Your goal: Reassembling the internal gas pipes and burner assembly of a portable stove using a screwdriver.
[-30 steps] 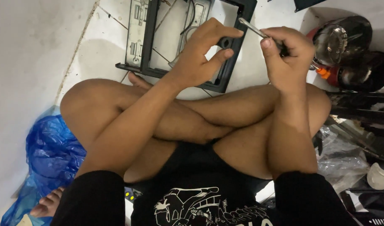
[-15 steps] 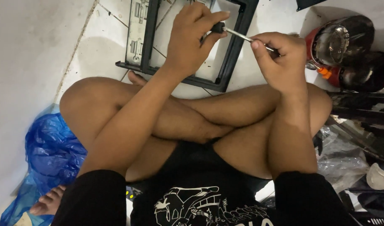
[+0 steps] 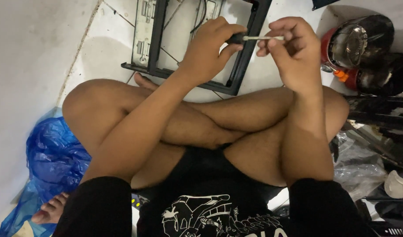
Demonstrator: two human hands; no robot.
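A person sat cross-legged on a white tiled floor (image 3: pixel 100 48), both hands raised over the knees and closed on a small screwdriver (image 3: pixel 254 38). The left hand (image 3: pixel 210 50) was wrapped round the dark handle, thumb and fingers clamped on it, while the right hand (image 3: pixel 289 50) pinched the thin metal shaft near its tip, fingers curled shut. The tool lay level between the two hands, above the near right corner of a black metal frame (image 3: pixel 241 66) that rested flat on the floor just beyond the knees, a grey slotted panel (image 3: pixel 142 30) and loose cables (image 3: pixel 201 17) showing inside it. The step in hand appeared to be readying the screwdriver, perhaps seating or checking its tip; the next move would seem to call for the right hand letting go of the shaft so the tip could be brought down to the frame. A crumpled blue plastic bag (image 3: pixel 52 162) lay at the near left; dark rounded housings, one rimmed in red (image 3: pixel 355 44), stood at the far right.
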